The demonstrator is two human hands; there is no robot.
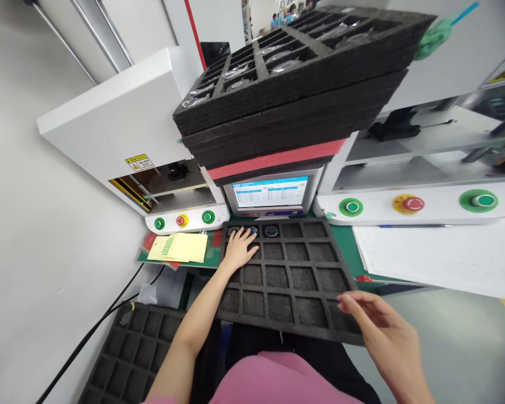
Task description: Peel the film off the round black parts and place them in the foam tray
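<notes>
A black foam tray (297,306) with a grid of square pockets lies before me, its near edge over my lap. My left hand (239,248) reaches to its far left corner, fingers spread over a pocket next to small round parts (271,230). My right hand (382,331) rests on the tray's near right edge, fingers touching the foam. Whether the left fingers hold a part is hidden.
A stack of foam trays (303,106) with bagged parts sits on a red sheet above a small screen (270,192). White machines with green and red buttons (408,203) flank it. Yellow sticker sheets (180,247), white papers (441,255) and another empty foam tray (130,359) lie around.
</notes>
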